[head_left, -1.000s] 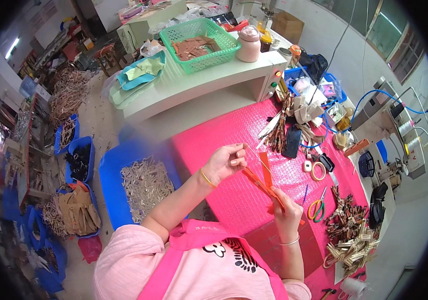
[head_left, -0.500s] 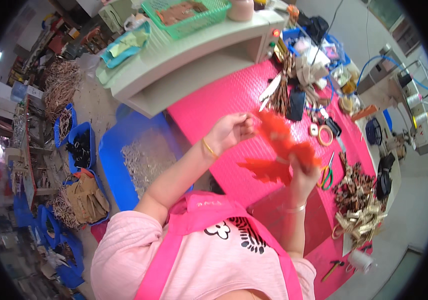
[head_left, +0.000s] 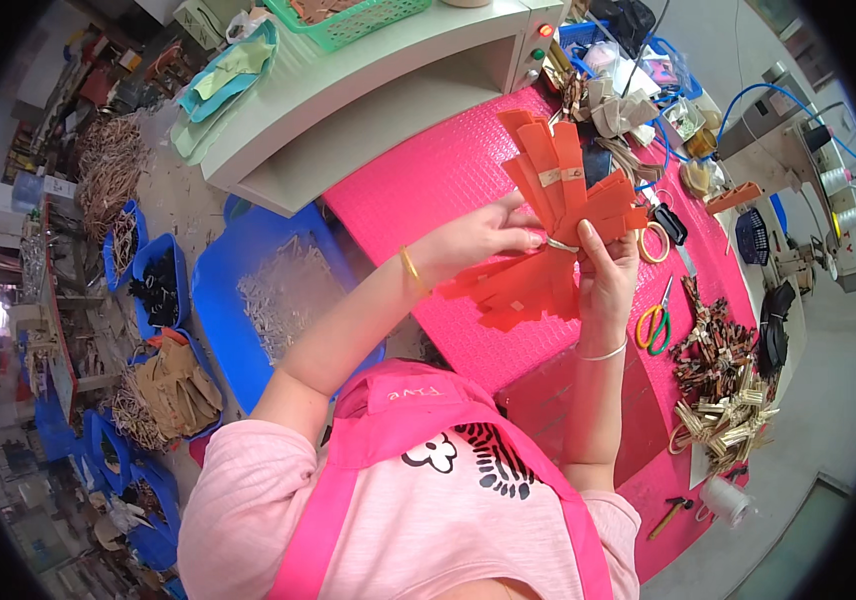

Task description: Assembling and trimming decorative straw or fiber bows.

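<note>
A bundle of orange-red flat strips is held up over the pink table, its ends fanned out above and below a pale string round its middle. My right hand is closed on the bundle from the right, thumb pressed beside the tied waist. My left hand meets it from the left, fingertips pinched at the string. Part of what the left fingers grip is hidden. Small pale labels show on a few strips.
Scissors with yellow and green handles, a tape roll, brown strip bundles, a hammer and a thread spool lie to the right. A cream machine stands ahead. Left is a blue bin of scraps.
My left hand has come down and right, from the bundle's upper end to the string at its middle. The bundle has turned more upright, its strips fanned wider. My view has shifted slightly.
</note>
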Tool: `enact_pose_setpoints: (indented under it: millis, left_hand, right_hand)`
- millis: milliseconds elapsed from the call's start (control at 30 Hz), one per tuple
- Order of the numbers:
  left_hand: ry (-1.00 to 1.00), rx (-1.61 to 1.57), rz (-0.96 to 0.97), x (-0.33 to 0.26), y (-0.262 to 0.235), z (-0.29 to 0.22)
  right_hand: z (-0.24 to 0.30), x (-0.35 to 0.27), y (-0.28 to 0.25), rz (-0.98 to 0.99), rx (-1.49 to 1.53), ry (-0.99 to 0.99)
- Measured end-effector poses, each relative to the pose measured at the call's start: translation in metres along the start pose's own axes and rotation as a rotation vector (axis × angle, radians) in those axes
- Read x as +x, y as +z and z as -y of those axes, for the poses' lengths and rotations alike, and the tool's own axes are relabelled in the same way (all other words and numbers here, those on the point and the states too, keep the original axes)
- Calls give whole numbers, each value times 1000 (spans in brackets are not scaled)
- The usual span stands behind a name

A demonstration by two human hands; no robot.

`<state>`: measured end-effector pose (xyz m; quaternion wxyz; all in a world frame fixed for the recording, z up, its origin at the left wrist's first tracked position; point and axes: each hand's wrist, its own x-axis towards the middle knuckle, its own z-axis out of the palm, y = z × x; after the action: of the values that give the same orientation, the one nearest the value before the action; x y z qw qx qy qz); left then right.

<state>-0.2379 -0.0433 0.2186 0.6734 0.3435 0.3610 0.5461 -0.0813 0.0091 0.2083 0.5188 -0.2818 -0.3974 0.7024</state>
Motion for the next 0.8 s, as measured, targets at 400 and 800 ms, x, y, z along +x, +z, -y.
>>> enact_pose_setpoints:
  millis: [400,800]
  left_hand:
    - [296,167,-253,30,-32,-35]
    - [60,813,-1,-9,-22,33]
  right_hand:
    - [-6,-2,-16,109,308,272]
    - [-19,-4,23,147,-139,60]
